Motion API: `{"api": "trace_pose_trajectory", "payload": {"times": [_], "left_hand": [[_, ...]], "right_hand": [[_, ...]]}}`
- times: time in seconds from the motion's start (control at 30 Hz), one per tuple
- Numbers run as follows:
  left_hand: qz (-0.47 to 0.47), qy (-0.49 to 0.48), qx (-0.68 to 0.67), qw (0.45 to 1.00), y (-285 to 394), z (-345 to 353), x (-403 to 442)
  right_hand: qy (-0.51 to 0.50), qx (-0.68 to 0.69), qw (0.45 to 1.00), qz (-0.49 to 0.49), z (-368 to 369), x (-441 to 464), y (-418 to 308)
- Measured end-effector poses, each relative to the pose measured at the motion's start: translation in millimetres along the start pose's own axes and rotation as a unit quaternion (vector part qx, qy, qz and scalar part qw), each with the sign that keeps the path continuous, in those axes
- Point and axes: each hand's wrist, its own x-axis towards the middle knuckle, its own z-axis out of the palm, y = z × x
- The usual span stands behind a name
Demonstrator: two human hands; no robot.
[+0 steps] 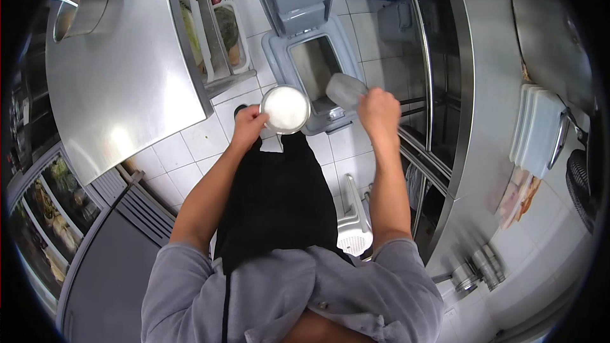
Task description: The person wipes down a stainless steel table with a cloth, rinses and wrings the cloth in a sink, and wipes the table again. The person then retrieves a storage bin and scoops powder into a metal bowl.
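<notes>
My left hand [250, 128] grips the rim of a round container [285, 110] filled with something white. To its right, my right hand [379, 114] is closed around the handle of a clear scoop [346, 91]. The scoop is over the near right edge of a grey bin [277, 57], whose lid [298, 1] stands open. Pale contents [314, 63] show inside the bin. The round container is just left of the bin's near edge.
A steel table [140, 82] with a metal pot [81, 9] stands at the left. Vegetable tubs [229, 35] are beside it. A steel counter [473, 114] runs along the right. A white stool [354, 232] is near my right forearm.
</notes>
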Motion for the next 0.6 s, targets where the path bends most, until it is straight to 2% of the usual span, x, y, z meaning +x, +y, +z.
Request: {"api": "trace_pose_trajectory", "payload": {"times": [0.07,0.13,0.2,0.23,0.27,0.33,0.4,0.47,0.5,0.57,0.6], "left_hand": [[-0.009,0.008,-0.006,1.000,-2,-13,-16],[-0.017,0.006,0.019,1.000,-6,-33,-26],[-0.023,0.015,0.009,1.000,-7,-45,-38],[-0.028,0.018,0.005,0.999,-7,-50,-47],[-0.028,0.011,0.005,1.000,-6,-55,-54],[-0.033,0.037,-0.035,0.998,3,-49,-64],[-0.042,0.049,-0.067,0.996,15,-41,-74],[-0.049,0.047,-0.069,0.995,22,-37,-80],[-0.054,0.045,-0.070,0.995,23,-37,-85],[-0.051,0.039,-0.068,0.996,15,-43,-90],[-0.050,0.038,-0.064,0.996,13,-45,-93]], "right_hand": [[-0.054,0.063,0.996,-0.018,48,35,1],[0.010,0.083,0.996,-0.021,62,65,-7],[0.117,0.131,0.982,-0.068,25,90,-36],[0.225,0.194,0.948,-0.111,12,106,-52],[0.337,0.202,0.904,-0.172,-5,125,-73],[0.378,0.190,0.870,-0.254,-33,169,-108],[0.303,0.109,0.895,-0.308,-36,205,-131],[0.067,0.110,0.952,-0.276,-67,212,-136],[-0.055,0.108,0.960,-0.252,-75,212,-136],[0.190,0.116,0.912,-0.345,-55,170,-110],[0.186,0.120,0.910,-0.350,-47,149,-89]]}}
